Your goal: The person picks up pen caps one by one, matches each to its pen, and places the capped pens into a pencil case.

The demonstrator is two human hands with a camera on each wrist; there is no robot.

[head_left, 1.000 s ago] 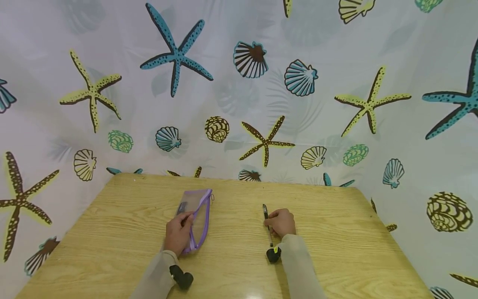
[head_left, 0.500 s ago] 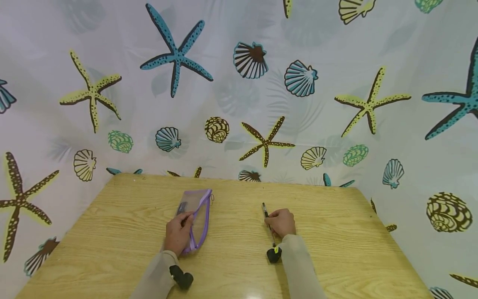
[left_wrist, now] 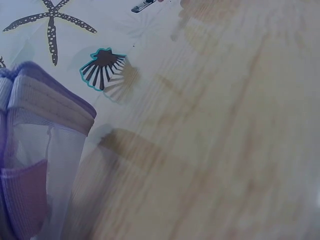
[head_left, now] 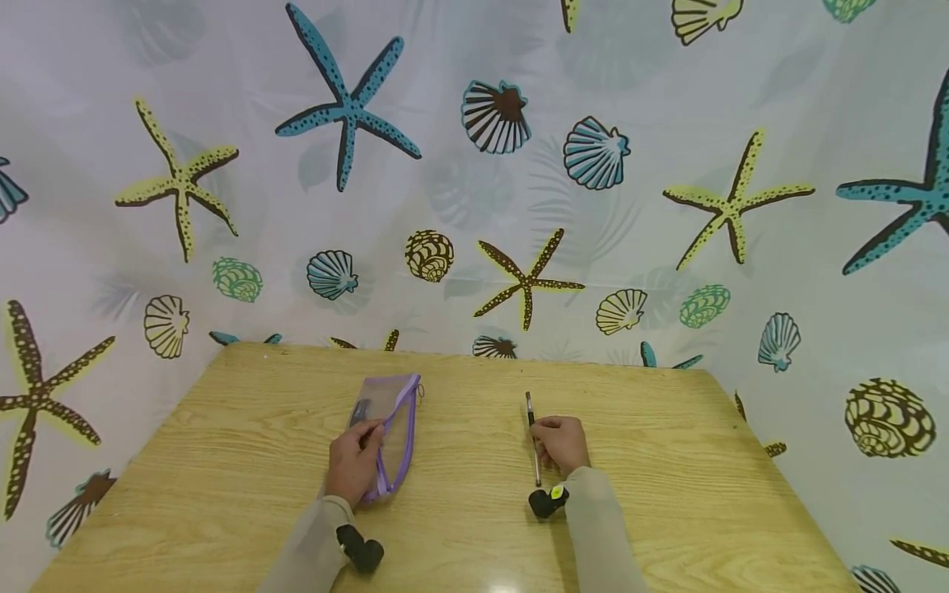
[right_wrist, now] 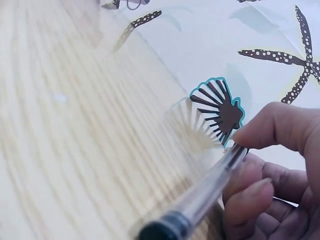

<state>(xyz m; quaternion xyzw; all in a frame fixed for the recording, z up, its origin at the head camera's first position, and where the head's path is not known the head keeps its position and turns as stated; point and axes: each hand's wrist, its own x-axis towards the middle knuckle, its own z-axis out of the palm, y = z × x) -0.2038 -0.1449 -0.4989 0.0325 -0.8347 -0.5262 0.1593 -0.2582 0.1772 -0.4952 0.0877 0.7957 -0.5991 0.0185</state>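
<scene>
A see-through zip pencil pouch with purple edging [head_left: 406, 445] lies on the left half of the table. Its near left side is under my left hand [head_left: 352, 463], which pinches the top edge between thumb and fingers. Something dark shows inside its far end. The left wrist view catches the pouch's purple zip band [left_wrist: 55, 105], but not the hand. To the right, my right hand [head_left: 562, 443] pinches a clear-barrelled pen with a dark grip [head_left: 537, 463]. In the right wrist view, thumb and fingertips hold the pen [right_wrist: 200, 192] by its middle, one end toward the camera.
The wooden table [head_left: 667, 461] runs back to a white curtain [head_left: 445, 189] printed with starfish and shells, which also encloses both sides. Black wrist cameras sit on the left sleeve [head_left: 300, 552] and right sleeve [head_left: 604, 527].
The pen has shifted slightly right and away from me, and the right wrist has turned a little. The left hand and pouch stay as they were.
</scene>
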